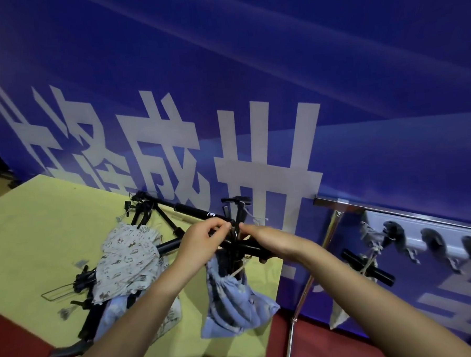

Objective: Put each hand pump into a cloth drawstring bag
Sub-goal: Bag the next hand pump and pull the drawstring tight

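The left hand (pixel 202 241) is being held up over the table, and its thumb and fingers are being pinched together on a thin string at the top of a black hand pump (pixel 236 248). The right hand (pixel 264 238) is being held just beside it, with its fingertips pinching the string from the other side, so both hands are being kept busy at the same small spot. The pump's lower part is being covered by a blue cloth bag (pixel 235 306), which is being left to hang down below the hands. The bag's neck is being drawn in round the pump, and a pale string is being shown there.

To the left, on the yellow table (pixel 41 237), more black pumps (pixel 159 212) are being kept in a messy pile. A patterned cloth bag (pixel 126 260) is being laid over some of them.

To the right, another pump in a bag (pixel 365 265) is being hung from a shiny metal rail (pixel 339 203). Behind everything, a big blue banner (pixel 251 82) with white letters is being shown. A red floor (pixel 27 344) is being seen below the table.
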Demonstrator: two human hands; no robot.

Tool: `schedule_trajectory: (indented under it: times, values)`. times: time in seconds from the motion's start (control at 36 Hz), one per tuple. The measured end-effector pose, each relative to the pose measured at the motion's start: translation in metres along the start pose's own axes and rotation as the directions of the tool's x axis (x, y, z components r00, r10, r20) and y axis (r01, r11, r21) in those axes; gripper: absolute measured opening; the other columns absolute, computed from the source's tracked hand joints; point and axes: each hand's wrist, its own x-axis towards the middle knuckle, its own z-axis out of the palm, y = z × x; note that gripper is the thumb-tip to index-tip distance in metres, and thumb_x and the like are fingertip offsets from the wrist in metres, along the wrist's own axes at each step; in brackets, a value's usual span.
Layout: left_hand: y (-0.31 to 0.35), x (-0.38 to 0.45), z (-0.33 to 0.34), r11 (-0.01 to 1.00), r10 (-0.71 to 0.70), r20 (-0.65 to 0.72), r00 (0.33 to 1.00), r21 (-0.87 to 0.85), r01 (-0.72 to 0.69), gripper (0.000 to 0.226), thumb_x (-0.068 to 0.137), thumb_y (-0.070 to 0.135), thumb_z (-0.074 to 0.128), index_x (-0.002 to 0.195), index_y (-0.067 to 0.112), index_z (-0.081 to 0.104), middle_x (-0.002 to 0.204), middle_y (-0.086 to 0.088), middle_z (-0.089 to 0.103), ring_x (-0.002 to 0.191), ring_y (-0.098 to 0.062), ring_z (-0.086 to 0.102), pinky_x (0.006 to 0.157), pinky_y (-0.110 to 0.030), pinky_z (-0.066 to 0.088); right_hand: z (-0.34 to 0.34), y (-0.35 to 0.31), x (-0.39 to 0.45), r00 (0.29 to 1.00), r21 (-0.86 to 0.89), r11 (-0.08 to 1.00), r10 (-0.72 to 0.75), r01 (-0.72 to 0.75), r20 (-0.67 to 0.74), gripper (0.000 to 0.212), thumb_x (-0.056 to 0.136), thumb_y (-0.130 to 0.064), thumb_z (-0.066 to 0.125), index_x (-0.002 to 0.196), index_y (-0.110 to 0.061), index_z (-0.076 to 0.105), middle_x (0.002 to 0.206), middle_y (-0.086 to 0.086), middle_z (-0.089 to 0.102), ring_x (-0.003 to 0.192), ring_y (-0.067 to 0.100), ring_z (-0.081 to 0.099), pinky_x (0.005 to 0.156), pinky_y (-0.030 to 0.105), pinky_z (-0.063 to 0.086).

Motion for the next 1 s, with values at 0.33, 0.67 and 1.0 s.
schedule_trajectory:
  times: [0.33, 0.67, 1.0]
  values:
    - [-0.014, 0.003, -0.011, 0.994, 0.03, -0.013, 0.999, 0.11, -0.029, 0.049, 0.096, 0.034, 0.052, 0.052, 0.02, 0.035, 0.05, 0.003, 0.031, 0.049, -0.019, 0.036, 0.056, -0.029, 0.025, -0.013, 0.021, 0.004, 0.91, 0.738, 0.597, 0.029, 0.315, -0.413, 0.02, 0.093, 0.003, 0.045, 0.086, -0.007, 0.061, 0.055, -0.003, 0.033, 0.05, 0.01, 0.03, 0.046, 0.02, 0.031]
    - [0.019, 0.012, 0.012, 0.912, 0.094, 0.047, 0.994, 0.397, -0.105, 0.042, 0.093, 0.036, 0.053, 0.056, 0.018, 0.046, 0.06, -0.007, 0.049, 0.055, -0.021, 0.042, 0.05, -0.033, 0.023, -0.009, -0.034, -0.016, 0.849, 0.544, 0.673, -0.259, 0.5, -0.46, 0.029, 0.091, 0.007, 0.043, 0.079, -0.011, 0.063, 0.053, -0.004, 0.041, 0.055, 0.012, 0.035, 0.055, 0.026, 0.027]
    - [-0.025, 0.0, 0.013, 0.994, -0.113, 0.001, 0.994, 0.006, 0.113, 0.04, 0.095, 0.033, 0.055, 0.059, 0.016, 0.052, 0.05, 0.005, 0.042, 0.051, -0.012, 0.043, 0.056, -0.031, 0.028, -0.008, -0.019, -0.01, 0.847, 0.512, 0.695, -0.284, 0.504, -0.449, 0.031, 0.094, 0.005, 0.039, 0.084, -0.011, 0.064, 0.053, -0.003, 0.046, 0.064, 0.016, 0.048, 0.067, 0.025, 0.041]
